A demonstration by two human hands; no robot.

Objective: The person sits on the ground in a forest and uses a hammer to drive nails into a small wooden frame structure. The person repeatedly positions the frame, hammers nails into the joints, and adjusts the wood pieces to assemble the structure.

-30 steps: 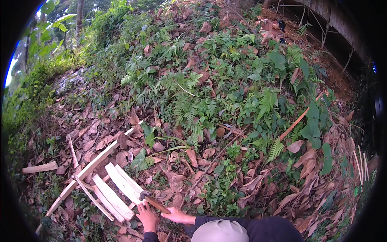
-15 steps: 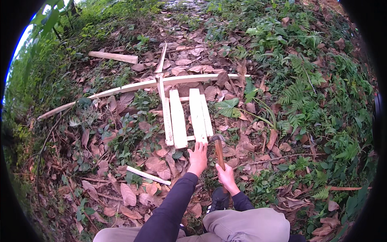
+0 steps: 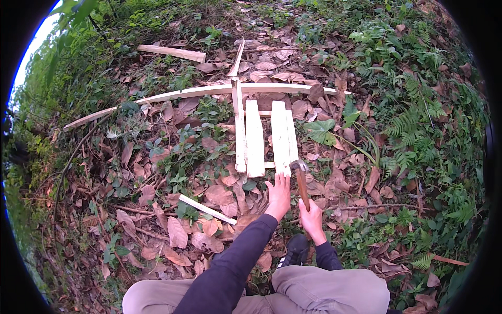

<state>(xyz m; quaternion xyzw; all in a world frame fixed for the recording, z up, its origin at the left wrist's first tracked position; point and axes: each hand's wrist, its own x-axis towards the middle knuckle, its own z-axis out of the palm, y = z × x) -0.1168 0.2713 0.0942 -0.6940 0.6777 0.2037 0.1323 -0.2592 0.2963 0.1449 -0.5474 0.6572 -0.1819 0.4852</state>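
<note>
My right hand [image 3: 311, 217] is wrapped round the wooden handle of a claw hammer [image 3: 301, 186]. Its metal head is up beside the near end of a pale wooden board [image 3: 280, 136]. On that same end rest the outstretched fingertips of my left hand [image 3: 280, 198], thumb apart; whether a nail is under them is too small to tell. A second pale board [image 3: 255, 141] lies parallel on the left. Both boards lie across crosspieces, of which the near one [image 3: 269, 165] shows in the gap. Narrower strips run along the outer sides, including a left strip [image 3: 240, 141].
A long, thin wooden strip [image 3: 178, 94] crosses the ground beyond the boards. Farther off lies a loose wood piece [image 3: 175, 53], and a short white strip [image 3: 208, 209] is at near left. Dry leaves [image 3: 178, 233], ferns [image 3: 410, 131] and low plants cover the ground.
The whole scene has shifted right and slightly up in the picture as my view turned. My left fingers stay at the board's near end and the hammer stays beside it.
</note>
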